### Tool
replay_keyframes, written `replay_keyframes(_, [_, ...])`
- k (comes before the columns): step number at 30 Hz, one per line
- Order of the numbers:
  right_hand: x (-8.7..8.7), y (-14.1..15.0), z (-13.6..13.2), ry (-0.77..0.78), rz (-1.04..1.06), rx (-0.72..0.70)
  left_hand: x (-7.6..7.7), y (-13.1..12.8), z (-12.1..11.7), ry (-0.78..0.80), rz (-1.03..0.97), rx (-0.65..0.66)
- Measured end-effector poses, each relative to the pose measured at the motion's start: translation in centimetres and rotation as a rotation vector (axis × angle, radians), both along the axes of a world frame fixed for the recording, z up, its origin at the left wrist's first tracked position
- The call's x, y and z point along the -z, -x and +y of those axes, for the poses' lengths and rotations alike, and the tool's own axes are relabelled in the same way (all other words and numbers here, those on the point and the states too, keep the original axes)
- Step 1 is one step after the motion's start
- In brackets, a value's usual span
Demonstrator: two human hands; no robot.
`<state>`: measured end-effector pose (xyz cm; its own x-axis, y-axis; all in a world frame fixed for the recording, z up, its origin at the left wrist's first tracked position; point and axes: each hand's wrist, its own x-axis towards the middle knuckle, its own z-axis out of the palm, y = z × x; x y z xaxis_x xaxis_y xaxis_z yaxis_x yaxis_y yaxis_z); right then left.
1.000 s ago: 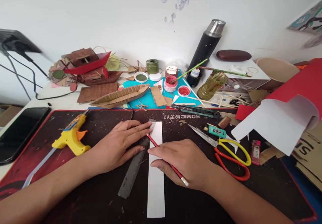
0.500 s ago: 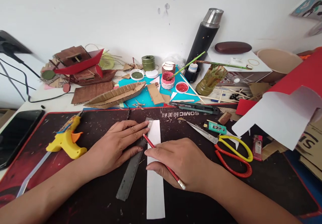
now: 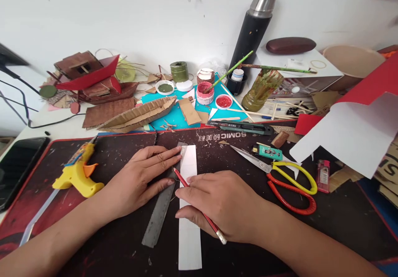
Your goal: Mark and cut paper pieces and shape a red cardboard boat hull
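- l. hand [image 3: 149, 173] lies palm down w/ fingers spread over the ruler [image 3: 159, 215], pressing rather than gripping; the hold isn't closed.
- r. hand [image 3: 224, 202] has thumb + fingers together, clamped on the red pencil [image 3: 181, 177], eraser end toward the person.
- white strip [image 3: 190, 239] lies flat, lengthwise on the dark mat [image 3: 124, 244], partly under the r. hand; the ruler's top end overlaps its upper left, the low end sits on the mat, apart from it.
- to do it well, imo: spread l. fingertips along the ruler, clear of the edge, so it can't pivot.
- press near the overlap, as most of the ruler has no strip under it.
- rest the r. hand's side lightly so the strip doesn't skid; hold the pencil at one steady lean, tip snug to the edge, light stroke.
- check the ruler's angle vs the strip's edge b4 any mark.
- hard to see: pencil tip is by the l. fingers; can't tell if it touches ruler or anything else.
- ruler's middle is hidden by the l. hand; its markings are too faint to read.
- any line on the strip is too faint to be sure of.
- phone [image 3: 18, 173] is cut off at the left edge.
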<state>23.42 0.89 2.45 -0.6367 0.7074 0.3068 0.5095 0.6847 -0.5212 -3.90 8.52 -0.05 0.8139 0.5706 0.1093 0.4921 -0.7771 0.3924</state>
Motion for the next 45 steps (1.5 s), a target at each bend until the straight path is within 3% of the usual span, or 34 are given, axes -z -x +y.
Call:
replay_keyframes(26, [-0.56,-0.16,-0.03,0.092,-0.113,-0.006,-0.70,-0.13,0.21,0.044,-0.002,0.018])
replay_keyframes(35, [-0.69,-0.16,-0.05,0.102,-0.097,0.002,-0.26,-0.01,0.05,0.043,-0.012,0.009])
replay_keyframes(45, [-0.76,-0.04,0.01,0.108,-0.087,0.000,-0.79,-0.29,0.22,0.044,-0.009,0.018])
